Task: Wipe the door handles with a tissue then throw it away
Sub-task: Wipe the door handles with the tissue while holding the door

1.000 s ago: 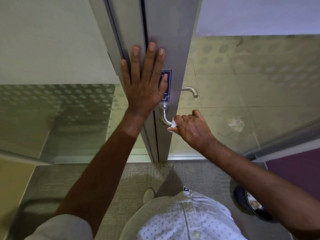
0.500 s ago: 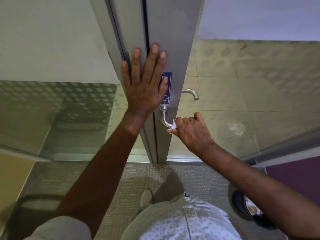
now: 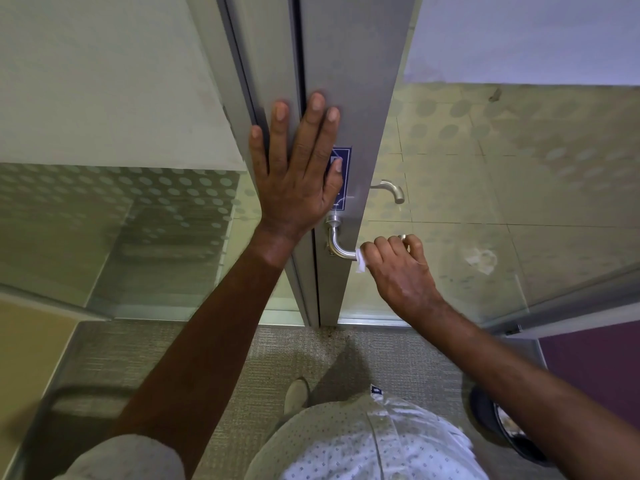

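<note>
A grey metal door (image 3: 349, 81) stands edge-on in front of me. My left hand (image 3: 298, 168) lies flat against it, fingers spread, just above the near silver lever handle (image 3: 337, 242). My right hand (image 3: 398, 268) is closed around that handle's free end with a white tissue (image 3: 361, 263) wrapped under the fingers; only a corner of the tissue shows. A second silver handle (image 3: 391, 190) sticks out on the door's far side, seen through the glass, with nothing touching it.
Glass panels with frosted dots (image 3: 138, 209) flank the door on both sides. A dark waste bin (image 3: 502, 427) stands on the carpet at lower right, partly behind my right forearm. My shoe (image 3: 296, 393) is on the carpet below the door edge. A purple wall panel (image 3: 595, 368) is at right.
My right hand has slid with the tissue along the near handle, away from the bend and out toward its free end. My left hand has stayed pressed on the door.
</note>
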The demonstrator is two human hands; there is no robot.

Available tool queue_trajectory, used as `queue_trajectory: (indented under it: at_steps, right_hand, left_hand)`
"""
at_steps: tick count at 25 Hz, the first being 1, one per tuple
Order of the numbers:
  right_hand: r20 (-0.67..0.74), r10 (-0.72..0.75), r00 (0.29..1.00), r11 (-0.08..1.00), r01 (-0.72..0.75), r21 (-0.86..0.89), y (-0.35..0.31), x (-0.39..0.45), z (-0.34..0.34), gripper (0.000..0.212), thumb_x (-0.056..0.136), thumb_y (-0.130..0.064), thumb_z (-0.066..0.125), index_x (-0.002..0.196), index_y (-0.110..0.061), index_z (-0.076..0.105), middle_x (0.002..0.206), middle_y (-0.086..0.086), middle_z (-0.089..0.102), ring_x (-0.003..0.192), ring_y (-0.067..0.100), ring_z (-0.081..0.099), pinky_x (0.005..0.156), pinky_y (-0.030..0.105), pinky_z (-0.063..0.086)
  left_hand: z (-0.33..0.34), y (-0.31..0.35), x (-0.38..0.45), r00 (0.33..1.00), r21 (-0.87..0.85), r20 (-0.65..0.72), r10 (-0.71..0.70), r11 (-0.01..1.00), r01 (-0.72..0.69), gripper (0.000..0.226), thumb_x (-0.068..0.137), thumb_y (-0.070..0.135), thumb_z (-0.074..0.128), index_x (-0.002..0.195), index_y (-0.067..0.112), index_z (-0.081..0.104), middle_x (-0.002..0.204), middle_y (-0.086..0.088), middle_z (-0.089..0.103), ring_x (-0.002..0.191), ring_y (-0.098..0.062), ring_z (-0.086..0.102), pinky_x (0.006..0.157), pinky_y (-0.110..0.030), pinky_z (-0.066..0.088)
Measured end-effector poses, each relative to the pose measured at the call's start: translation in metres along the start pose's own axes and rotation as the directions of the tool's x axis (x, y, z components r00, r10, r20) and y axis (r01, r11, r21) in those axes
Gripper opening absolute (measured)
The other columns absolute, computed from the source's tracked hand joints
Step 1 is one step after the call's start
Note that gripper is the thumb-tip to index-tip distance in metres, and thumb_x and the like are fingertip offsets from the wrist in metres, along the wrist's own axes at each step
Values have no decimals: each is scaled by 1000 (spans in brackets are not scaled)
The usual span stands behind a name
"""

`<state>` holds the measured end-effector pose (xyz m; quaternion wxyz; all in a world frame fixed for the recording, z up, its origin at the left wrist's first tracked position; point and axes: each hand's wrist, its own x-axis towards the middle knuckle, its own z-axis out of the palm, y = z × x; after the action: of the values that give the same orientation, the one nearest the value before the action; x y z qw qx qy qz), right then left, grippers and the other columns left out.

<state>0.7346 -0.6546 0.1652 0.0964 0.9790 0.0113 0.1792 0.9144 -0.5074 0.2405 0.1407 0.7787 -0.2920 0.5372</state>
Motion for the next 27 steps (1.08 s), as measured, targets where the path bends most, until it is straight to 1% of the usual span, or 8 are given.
queue_trajectory:
  at_steps: [5,8,10,15,17,21,25,27]
  right_hand:
    - [130,96,987,995,-100,26,-12,18,-7,34,101,-49,58,95,-16,57,75,2,59,70,25,57,91,45,42]
    - [9,87,996,995,-87,54,-14,7,-2,8,101,-23,59,101,-15,58,84,4,58,77,27,56,92,45,39]
    - [-34,55,998,997,-53,55,-6,-4,4,23,96,-3,46,112,-15,59,93,5,59,86,30,57,96,45,36]
    - [14,57,998,998,-57,-7,-4,-3,1,28,94,-2,40,112,-16,55,95,5,59,88,29,57,96,44,33]
    - [75,73,994,997,-75,25,-10,7,-4,5,101,-20,56,103,-16,55,87,4,60,81,27,57,93,43,32]
    - [137,127,982,991,-132,29,-16,17,-3,41,102,-57,48,98,-17,58,79,1,60,74,24,56,91,44,36]
    - [-76,53,996,996,-47,81,-5,-3,11,15,100,-26,52,112,-17,57,94,3,60,87,27,56,96,44,33]
    - [-88,-18,996,1000,20,20,9,-11,21,28,98,-17,46,125,-17,54,102,4,59,96,29,57,98,44,32]
  left_hand:
    - [-1,0,-1,1000,-21,2,-19,1000,19,74,107,47,41,168,26,4,176,8,-9,163,-24,-14,133,-49,-8]
    - [-2,1,0,1000,-21,2,-20,1000,20,75,107,46,41,168,26,4,175,8,-10,163,-23,-14,133,-49,-8]
    - [-3,1,1,1000,-24,6,-16,1000,17,75,107,46,41,168,26,3,175,8,-10,163,-23,-15,133,-49,-8]
    - [-2,1,0,1000,-19,9,-8,1000,8,76,107,46,41,168,26,1,172,4,13,163,-22,-15,133,-48,-7]
    - [-2,2,0,1000,-11,14,-5,1000,6,76,107,46,42,168,26,1,175,6,8,163,-23,-16,133,-48,-7]
    - [0,3,-2,1000,-2,19,-13,1000,13,76,106,46,42,168,27,3,175,5,8,163,-22,-15,132,-49,-6]
    - [2,1,-2,1000,0,20,-18,1000,18,75,107,46,42,168,27,3,170,1,19,163,-23,-15,132,-49,-6]
    - [2,1,-2,1000,2,20,-10,1000,10,75,107,46,41,168,27,2,172,2,19,163,-23,-16,132,-49,-6]
